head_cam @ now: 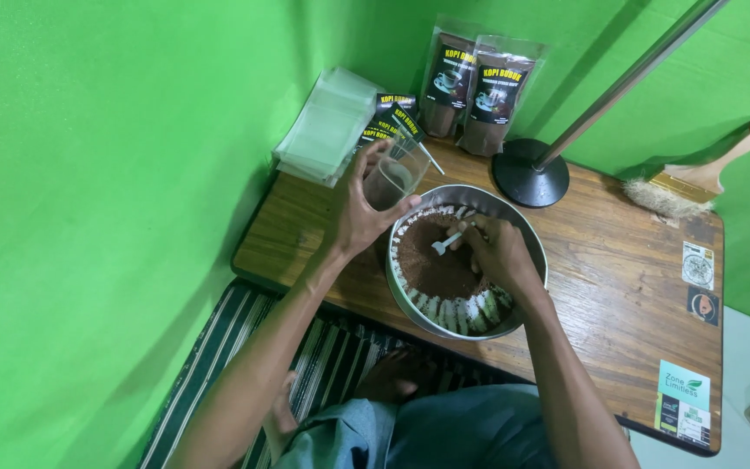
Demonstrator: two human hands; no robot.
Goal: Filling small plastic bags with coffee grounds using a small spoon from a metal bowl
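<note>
A round metal bowl (527, 234) sits on a low wooden table (618, 287), with dark brown powder (427, 260) heaped in it and pale patches along its inner wall. My right hand (496, 250) is inside the bowl, closed on a small white spoon (446, 242) whose scoop end lies over the powder. My left hand (359, 213) holds a small clear plastic pouch (392, 178) just beyond the bowl's left rim; the pouch stands open with some brown powder in it.
Two filled clear pouches with dark labels (475, 91) lean on the green wall. A stack of empty clear bags (327, 126) and loose dark labels (388, 117) lie at the back left. A black round stand base (531, 174) with a metal pole and a brush (696, 182) lie to the right.
</note>
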